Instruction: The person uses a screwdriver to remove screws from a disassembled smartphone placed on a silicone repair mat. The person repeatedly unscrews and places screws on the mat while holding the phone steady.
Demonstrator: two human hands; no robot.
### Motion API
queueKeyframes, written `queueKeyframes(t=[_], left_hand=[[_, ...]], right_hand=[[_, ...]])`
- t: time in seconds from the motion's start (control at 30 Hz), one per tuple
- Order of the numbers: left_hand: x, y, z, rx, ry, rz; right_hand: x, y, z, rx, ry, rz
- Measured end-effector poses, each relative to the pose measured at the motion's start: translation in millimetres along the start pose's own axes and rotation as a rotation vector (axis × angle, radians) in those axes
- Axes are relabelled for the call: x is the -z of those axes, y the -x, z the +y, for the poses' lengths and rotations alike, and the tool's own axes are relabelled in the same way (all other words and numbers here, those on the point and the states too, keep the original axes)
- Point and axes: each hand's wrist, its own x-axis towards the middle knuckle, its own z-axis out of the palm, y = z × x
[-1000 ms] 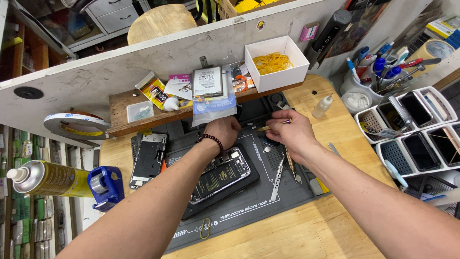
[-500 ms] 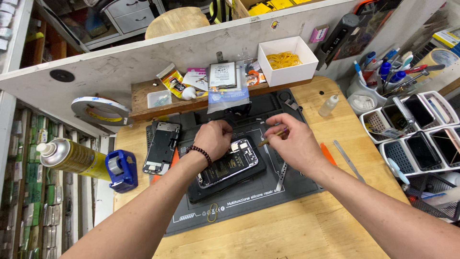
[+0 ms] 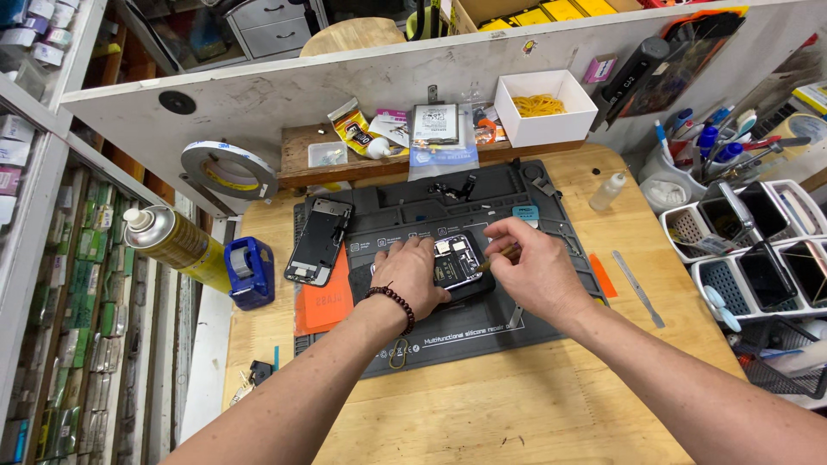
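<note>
An opened phone [image 3: 457, 263] lies on the dark grey repair mat [image 3: 482, 331] at the middle of the wooden bench. My left hand [image 3: 413, 275], with a bead bracelet at the wrist, lies flat on the phone's left part and holds it down. My right hand [image 3: 534, 267] grips a thin tool with a wooden-coloured handle [image 3: 495, 256]; its tip points left into the phone's open inside. A detached phone screen [image 3: 319, 241] rests on the mat's left edge, partly over an orange card [image 3: 326, 301].
A spray can [image 3: 177, 245] and a blue tape dispenser [image 3: 250, 271] stand at the left. A small bottle [image 3: 606, 191], white trays with phones [image 3: 758, 250] and a tool cup [image 3: 680, 172] crowd the right. A shelf with a battery [image 3: 435, 125] and white box [image 3: 547, 108] runs behind.
My view has shifted, so everything sits lower and more to the right in frame. My left hand slid down over the phone's left part. My right hand keeps the tool at the phone.
</note>
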Motion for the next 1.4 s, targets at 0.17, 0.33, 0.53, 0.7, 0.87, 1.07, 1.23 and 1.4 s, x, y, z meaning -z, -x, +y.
queueKeyframes(t=[0.17,0.33,0.53,0.7,0.87,1.07,1.23,1.4], left_hand=[[-6,-2,0,0.036,-0.008,-0.006],[-4,-2,2,0.063,-0.01,-0.049],[-2,-2,3,0.078,0.0,-0.055],[-3,-1,3,0.063,0.002,-0.025],[-1,-1,3,0.063,0.012,-0.034],[0,0,3,0.062,0.023,-0.028],[1,-1,4,0.074,0.026,-0.046],[0,0,3,0.052,0.014,-0.025]], right_hand=[[-1,3,-3,-0.022,0.01,-0.007],[-1,5,-6,-0.033,0.017,0.012],[1,6,-9,-0.074,0.015,0.002],[1,5,-10,-0.098,0.002,-0.005],[1,2,-6,-0.069,0.012,0.0],[-1,2,-6,-0.065,0.026,-0.008],[4,3,-16,-0.072,0.037,-0.029],[9,6,-34,0.146,0.204,-0.133]])
